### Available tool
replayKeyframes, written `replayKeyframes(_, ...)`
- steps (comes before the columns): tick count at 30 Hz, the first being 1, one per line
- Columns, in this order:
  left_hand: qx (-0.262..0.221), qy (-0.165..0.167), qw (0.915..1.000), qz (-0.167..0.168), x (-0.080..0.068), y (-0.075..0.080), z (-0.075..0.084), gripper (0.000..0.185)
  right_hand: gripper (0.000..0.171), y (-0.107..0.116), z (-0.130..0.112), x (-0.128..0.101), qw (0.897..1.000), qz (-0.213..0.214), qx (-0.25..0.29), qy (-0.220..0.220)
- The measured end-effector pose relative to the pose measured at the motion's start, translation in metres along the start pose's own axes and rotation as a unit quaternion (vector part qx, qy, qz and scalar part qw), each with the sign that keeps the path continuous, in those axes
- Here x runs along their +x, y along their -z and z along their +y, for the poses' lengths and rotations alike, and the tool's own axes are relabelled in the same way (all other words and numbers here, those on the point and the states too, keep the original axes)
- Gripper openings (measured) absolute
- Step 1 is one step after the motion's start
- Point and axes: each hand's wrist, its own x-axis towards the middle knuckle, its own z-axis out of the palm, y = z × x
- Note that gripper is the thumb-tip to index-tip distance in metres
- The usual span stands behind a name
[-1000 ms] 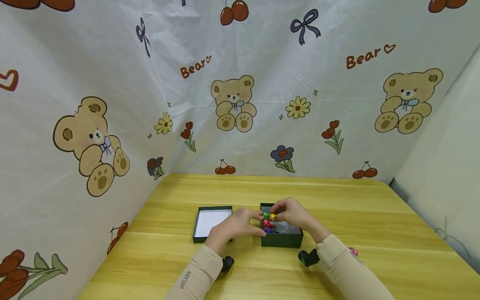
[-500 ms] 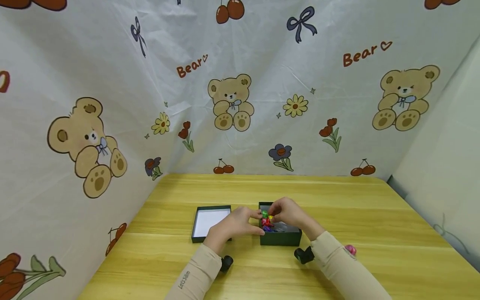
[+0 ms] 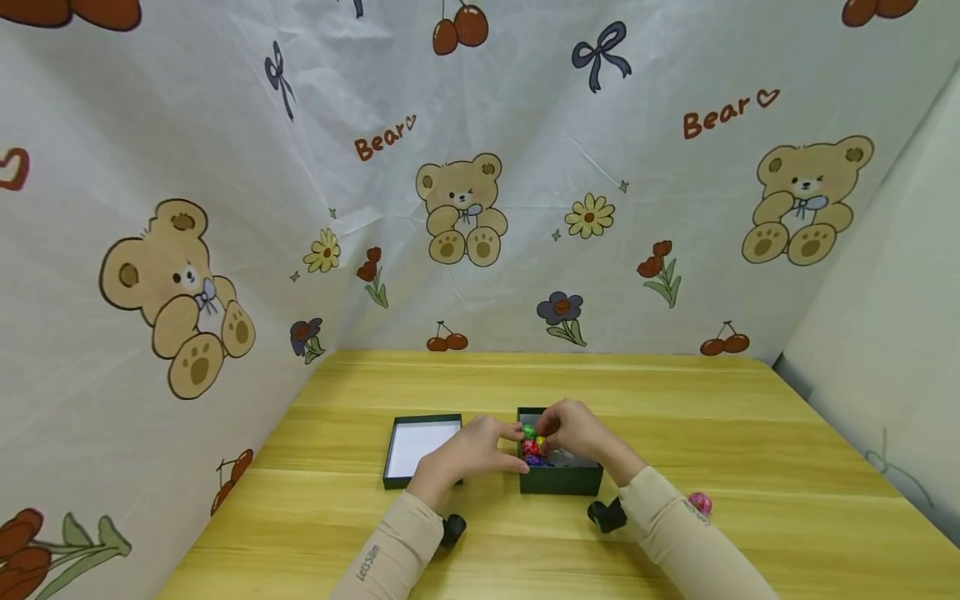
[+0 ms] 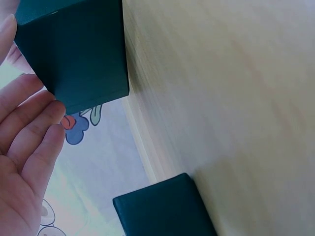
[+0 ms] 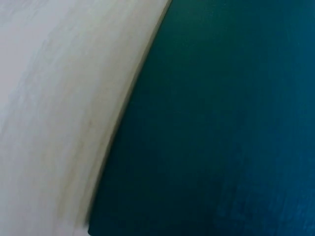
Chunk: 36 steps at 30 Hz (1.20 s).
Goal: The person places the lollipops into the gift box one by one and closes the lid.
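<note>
On the table, a dark green box [image 3: 560, 479] holds several shiny wrapped candies, among them a green candy [image 3: 528, 431], a red candy [image 3: 531, 447] and a purple candy [image 3: 534, 460]. My right hand [image 3: 576, 429] reaches into it from the right, fingertips pinching a yellow wrapped candy [image 3: 541, 441] beside the others. At the box's left side, my left hand [image 3: 474, 450] rests its fairly straight fingers on the rim, thumb toward the near corner. The left wrist view shows those fingers [image 4: 42, 118] touching the green wall. Only the box's outside fills the right wrist view; that hand is hidden there.
Left of the box lies its lid [image 3: 423, 446], white inside up. A pink wrapped candy [image 3: 700, 503] sits on the table beyond the right sleeve. Clear material [image 3: 570, 458] shows inside the box. A printed bear curtain [image 3: 465, 208] hangs behind the table.
My right fingertips have shifted slightly left and lower within the box, with the yellow candy closer to the others. The left hand keeps its place on the rim. The head view shifts slightly.
</note>
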Motion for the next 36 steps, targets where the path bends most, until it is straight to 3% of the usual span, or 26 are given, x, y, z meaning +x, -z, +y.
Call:
replayKeyframes(10,-0.003,0.007,1.0,-0.005,0.0,-0.003,0.002,0.053,0.016,-0.002,0.005,-0.002,1.0,0.006,-0.007,-0.012)
replayKeyframes(17,-0.005,0.005,1.0,-0.006,-0.003,-0.007,0.002,0.052,0.015,0.004,0.002,-0.011,1.0,0.005,-0.006,0.002)
replayKeyframes(22,0.0,0.008,1.0,-0.002,-0.004,-0.006,0.003,0.052,0.019,0.022,-0.002,-0.022,0.999,0.025,0.021,0.015)
replayKeyframes(29,-0.008,0.017,0.9998,0.0,-0.004,-0.003,0.004,0.052,0.022,0.051,-0.005,-0.049,0.997,0.024,0.069,-0.002)
replayKeyframes(36,-0.014,0.016,0.9998,0.001,-0.003,-0.002,0.003,0.053,0.025,0.071,0.01,-0.079,0.996,0.023,0.091,-0.003)
